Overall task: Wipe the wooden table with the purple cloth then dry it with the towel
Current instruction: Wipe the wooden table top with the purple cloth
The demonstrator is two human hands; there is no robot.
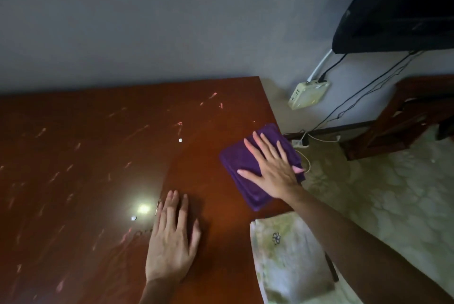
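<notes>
Head view, looking down on a reddish-brown wooden desk (98, 156) set against a grey wall (147, 21).

Right hand (272, 168): fingers straight and spread, palm pressed flat on the folded purple cloth (242, 168). Cloth lying at the right edge of the desk, toward its far corner, one corner overhanging the edge slightly.

Left hand (172, 242): fingers straight and loosely together, resting flat on bare desk surface, nearer the camera than the cloth and well apart from it; holding nothing.

Towel (287, 259): pale, with a small flower motif, draped at the right edge of the desk, just nearer the camera than the cloth and partly beneath the right forearm.

Desk surface: pinkish streaks and scuffs across the left and far portions; a bright reflected light spot (143, 209) just left of the left hand; a small pale dot (180, 140) toward the centre.

Right of the desk: patterned floor (368, 193); a cream wall box (308, 94) with cables (356, 97) running from it; a power strip (301, 143) on the floor beside the desk's far corner; dark wooden furniture (405, 121) farther right; a black object (398, 8), seemingly a screen, mounted high on the wall.
</notes>
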